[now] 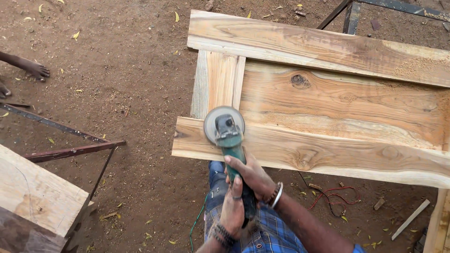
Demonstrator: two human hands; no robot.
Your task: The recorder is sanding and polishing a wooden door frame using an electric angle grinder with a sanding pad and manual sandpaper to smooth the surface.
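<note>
Both hands sit lowest in the view, wrapped one behind the other around the body of a green angle grinder (228, 136). Its round grey sanding disc lies flat on the near rail of a pale wooden door frame (328, 107), close to the frame's left end, just where a short upright piece meets that rail. The grinder's dark head sits on top of the disc, and its green barrel runs back toward the person. Grain and several dark knots show across the planks, and a drift of sawdust lies on the far rail at the right. The right hand (253, 175) grips the barrel nearer the disc, fingers curled fully over it, with a metal bangle and beaded bands at the wrist. The left hand (233, 211) closes on the rear of the tool, index finger stretched forward along the top, dark bead bracelets at its wrist. Both forearms reach up from the bottom edge over a blue checked cloth (262, 232). A green cord (197, 224) trails down to the brown dirt ground (131, 70), and a red wire (335, 199) lies beneath the frame's near edge. At the left edge, another person's bare foot (35, 69) rests on the soil.
</note>
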